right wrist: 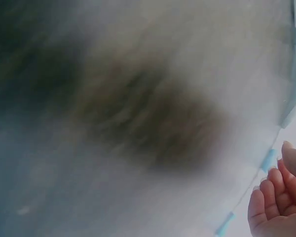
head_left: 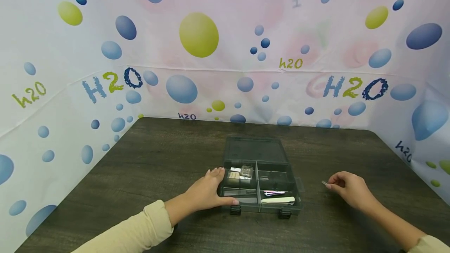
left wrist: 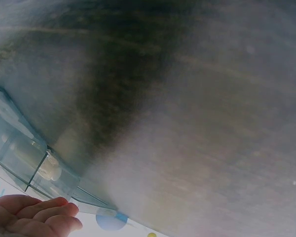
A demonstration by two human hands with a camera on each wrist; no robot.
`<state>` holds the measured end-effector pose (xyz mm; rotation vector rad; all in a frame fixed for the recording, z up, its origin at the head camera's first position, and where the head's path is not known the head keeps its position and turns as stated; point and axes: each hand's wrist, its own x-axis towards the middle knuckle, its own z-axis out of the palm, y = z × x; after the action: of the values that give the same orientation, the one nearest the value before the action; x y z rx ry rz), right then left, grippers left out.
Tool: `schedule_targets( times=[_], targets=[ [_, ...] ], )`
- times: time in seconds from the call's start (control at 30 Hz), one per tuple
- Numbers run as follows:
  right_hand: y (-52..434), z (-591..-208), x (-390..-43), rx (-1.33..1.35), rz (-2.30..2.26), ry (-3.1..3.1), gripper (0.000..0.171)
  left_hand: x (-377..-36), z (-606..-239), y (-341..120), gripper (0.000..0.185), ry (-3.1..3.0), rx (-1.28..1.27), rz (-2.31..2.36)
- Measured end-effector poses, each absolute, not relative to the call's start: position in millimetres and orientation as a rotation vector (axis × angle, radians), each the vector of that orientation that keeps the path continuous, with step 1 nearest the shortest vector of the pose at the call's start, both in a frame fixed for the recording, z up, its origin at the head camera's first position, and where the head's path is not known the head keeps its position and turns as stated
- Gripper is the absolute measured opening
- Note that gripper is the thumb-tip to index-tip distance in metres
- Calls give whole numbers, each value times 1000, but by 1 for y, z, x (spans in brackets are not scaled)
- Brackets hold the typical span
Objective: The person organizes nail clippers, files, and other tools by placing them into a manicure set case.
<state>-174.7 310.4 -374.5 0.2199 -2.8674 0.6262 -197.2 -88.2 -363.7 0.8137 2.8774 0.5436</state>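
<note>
A smoked clear plastic organizer box [head_left: 259, 207] lies on the table with its lid [head_left: 254, 149] raised at the back. My left hand [head_left: 205, 192] rests against its left side, fingers stretched along the wall and thumb over the front edge. To the right of the box, my right hand [head_left: 351, 190] pinches a small clear, slim piece [head_left: 324, 182] between thumb and fingertips, low over the table. A similar small piece [head_left: 264, 179] lies in the back right compartment. Small square containers [head_left: 233, 175] fill part of the back left one.
In the front right compartment lie a cream-coloured flat strip [head_left: 277, 200] and a slim shiny metallic tool [head_left: 274, 193]. Two dark latches [head_left: 284, 213] jut from the box's front. A printed curtain [head_left: 225, 100] borders the dark wooden table [head_left: 168, 143] at the back and sides.
</note>
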Motion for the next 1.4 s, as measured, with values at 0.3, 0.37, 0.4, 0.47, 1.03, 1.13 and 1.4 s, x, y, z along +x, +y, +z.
schedule_targets(
  times=[0.3,0.37,0.4,0.47,1.03,1.13,1.4],
  targets=[
    [292,-364,-181,228,671,-2808,8,-197,-363,-88,98,2883,822,531],
    [287,-362,-183,226,689,-2797,8,-198,-363,-88,98,2885,827,524],
    [285,-361,-184,228,703,-2790,8,-198,-363,-88,98,2887,827,521],
    [280,-359,-185,238,726,-2776,8,-199,-363,-88,98,2891,832,511],
    [235,-352,-194,367,852,-2714,4,-201,-363,-88,98,2902,865,504],
    [229,-351,-196,385,864,-2711,4,-200,-362,-88,98,2899,864,508],
    [215,-353,-204,436,894,-2727,3,-199,-362,-88,98,2897,861,500]
  ],
)
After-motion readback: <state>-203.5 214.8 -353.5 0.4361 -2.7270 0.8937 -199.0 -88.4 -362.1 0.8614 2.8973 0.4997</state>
